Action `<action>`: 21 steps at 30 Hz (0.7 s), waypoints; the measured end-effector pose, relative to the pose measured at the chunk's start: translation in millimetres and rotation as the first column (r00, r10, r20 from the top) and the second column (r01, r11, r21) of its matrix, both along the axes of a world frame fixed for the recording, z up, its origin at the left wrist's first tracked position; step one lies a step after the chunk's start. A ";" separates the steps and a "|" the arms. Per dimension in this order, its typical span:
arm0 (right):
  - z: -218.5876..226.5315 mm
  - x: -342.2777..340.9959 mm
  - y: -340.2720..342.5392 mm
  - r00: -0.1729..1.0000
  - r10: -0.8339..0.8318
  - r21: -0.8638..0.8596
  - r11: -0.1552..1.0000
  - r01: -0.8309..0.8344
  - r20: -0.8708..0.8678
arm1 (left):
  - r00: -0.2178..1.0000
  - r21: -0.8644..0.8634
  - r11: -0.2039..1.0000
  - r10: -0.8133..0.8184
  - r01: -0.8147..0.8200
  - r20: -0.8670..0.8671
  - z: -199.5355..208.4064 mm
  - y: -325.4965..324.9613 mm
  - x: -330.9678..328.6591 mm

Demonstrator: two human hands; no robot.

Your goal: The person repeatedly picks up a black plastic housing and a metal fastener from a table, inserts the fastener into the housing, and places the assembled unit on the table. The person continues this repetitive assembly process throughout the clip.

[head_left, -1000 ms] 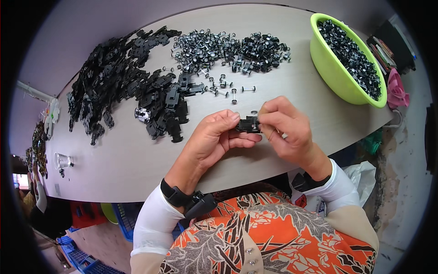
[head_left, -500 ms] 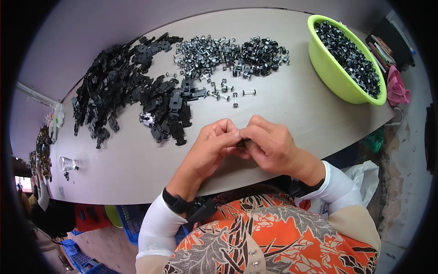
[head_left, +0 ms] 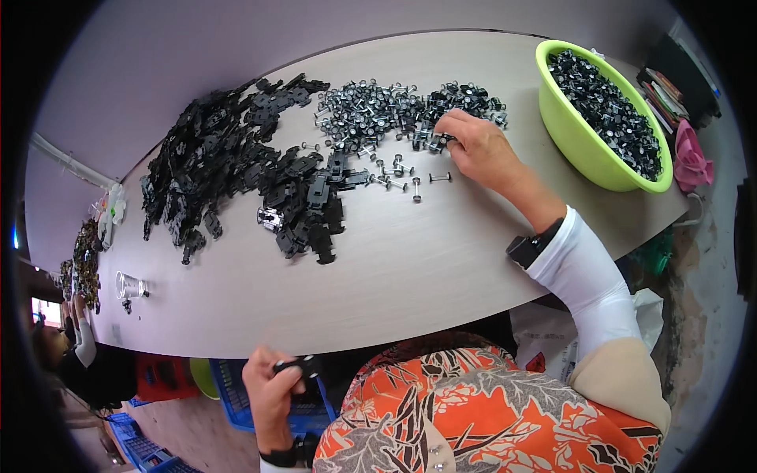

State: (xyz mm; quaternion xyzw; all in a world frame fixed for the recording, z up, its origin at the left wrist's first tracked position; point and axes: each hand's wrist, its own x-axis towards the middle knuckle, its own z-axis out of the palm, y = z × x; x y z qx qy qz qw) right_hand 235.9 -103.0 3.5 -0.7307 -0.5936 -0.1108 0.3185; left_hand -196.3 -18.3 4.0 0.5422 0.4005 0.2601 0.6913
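My right hand (head_left: 478,148) reaches out over the table (head_left: 410,260) and its fingertips touch a small black wheel piece at the near edge of the pile of small metal and black wheel parts (head_left: 398,110). My left hand (head_left: 270,385) is down below the table's near edge, closed on a small black plastic part (head_left: 301,365). A large heap of black plastic frames (head_left: 236,169) lies left of the wheel pile. A few loose axle pins (head_left: 415,183) lie between the heap and my right hand.
A lime green bowl (head_left: 585,146) full of black parts stands at the far right. A blue crate (head_left: 236,398) sits under the table by my left hand. A clear cup (head_left: 128,285) stands at the left end. Another person's hand (head_left: 79,315) shows at the far left.
My hands were together at the table's middle on one black part. Now the right hand has reached to the wheel pile and the left has dropped below the table edge with the part.
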 end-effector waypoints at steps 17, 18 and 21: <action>-8.2 -17.8 -10.0 0.999 0.038 -0.045 0.998 -0.038 -0.012 | 0.934 0.797 0.532 0.033 0.285 -0.356 33.3 26.8 62.8; -5.7 -20.7 -13.6 0.999 0.039 -0.049 0.998 -0.040 -0.011 | 0.938 0.819 0.495 0.021 0.292 -0.347 30.9 36.4 87.2; -6.6 -38.4 -13.3 0.993 0.121 -0.130 0.984 -0.122 -0.015 | 0.935 0.893 0.318 0.051 0.319 -0.352 23.2 56.2 133.3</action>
